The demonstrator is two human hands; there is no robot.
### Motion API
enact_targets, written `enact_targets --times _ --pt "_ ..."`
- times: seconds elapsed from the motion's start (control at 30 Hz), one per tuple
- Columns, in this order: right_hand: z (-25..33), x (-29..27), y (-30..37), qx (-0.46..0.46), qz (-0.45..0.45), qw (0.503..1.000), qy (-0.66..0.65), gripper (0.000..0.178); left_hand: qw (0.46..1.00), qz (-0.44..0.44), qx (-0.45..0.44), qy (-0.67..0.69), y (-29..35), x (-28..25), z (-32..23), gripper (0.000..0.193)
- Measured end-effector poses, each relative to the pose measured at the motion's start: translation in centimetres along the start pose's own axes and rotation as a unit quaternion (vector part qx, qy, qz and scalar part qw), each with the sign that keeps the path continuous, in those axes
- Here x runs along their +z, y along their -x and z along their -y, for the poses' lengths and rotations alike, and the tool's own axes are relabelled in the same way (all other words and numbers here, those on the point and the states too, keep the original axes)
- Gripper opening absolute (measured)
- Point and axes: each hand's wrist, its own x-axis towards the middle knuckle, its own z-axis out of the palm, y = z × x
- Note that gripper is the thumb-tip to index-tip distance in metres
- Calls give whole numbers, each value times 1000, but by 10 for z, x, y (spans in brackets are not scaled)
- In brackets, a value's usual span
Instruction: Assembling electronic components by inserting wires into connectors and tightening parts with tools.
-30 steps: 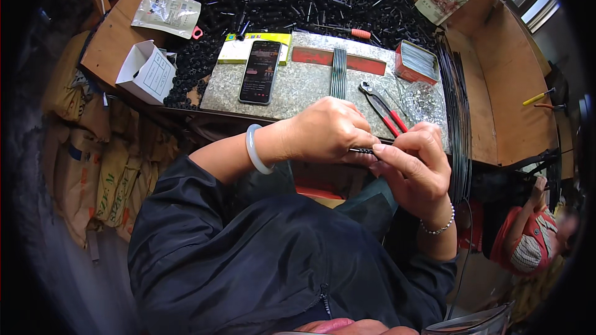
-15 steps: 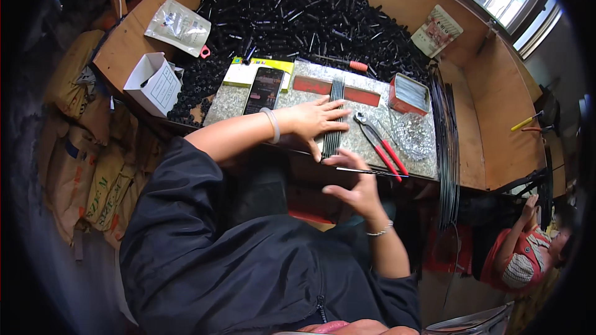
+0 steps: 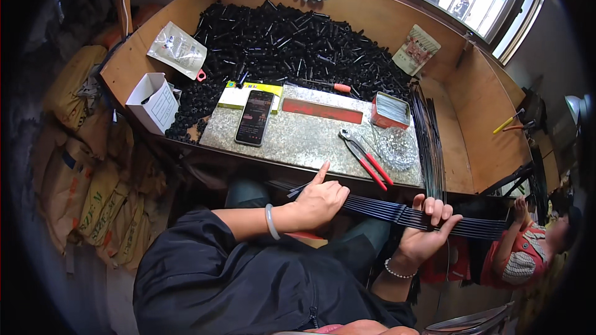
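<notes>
A flat row of several thin black rods (image 3: 374,208) stretches sideways in front of the worktop edge, above my lap. Near its left end my left hand (image 3: 318,203) is closed round the row, index finger pointing up and away. Farther right, my right hand (image 3: 424,236) grips the same rods, its fingers curled over them and the palm turned up. The rods run on past the right hand. A dark cross mark shows on them just left of that hand; I cannot tell whether it is a tie. Red-handled pliers (image 3: 366,160) lie on the stone slab (image 3: 304,146).
A phone (image 3: 254,118) rests against a yellow-white box. Behind lie a red-handled tool (image 3: 341,87) and a heap of black parts (image 3: 292,40). To the right are a red tin (image 3: 390,111), crumpled clear plastic (image 3: 397,149) and long black rods (image 3: 433,136). Another person (image 3: 521,245) sits at the right.
The rods have left the slab and been turned from upright to sideways, now over my lap. Both hands have come nearer me; the right has closed on the rods.
</notes>
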Motion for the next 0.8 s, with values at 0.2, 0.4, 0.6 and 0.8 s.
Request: enact_targets --times 0.2,0.4,0.6,0.8 --pt "13 14 58 351 286 836 310 61 981 37 71 -174 -10 -120 22 8" --pt "-70 52 33 -147 411 626 646 37 925 236 187 -232 -30 -170 -6 11" --pt "-108 0 33 78 370 838 395 23 953 147 130 -233 -15 -149 -30 39" --pt "-134 -72 66 259 265 870 325 9 970 -189 114 104 -4 -136 -1 66"
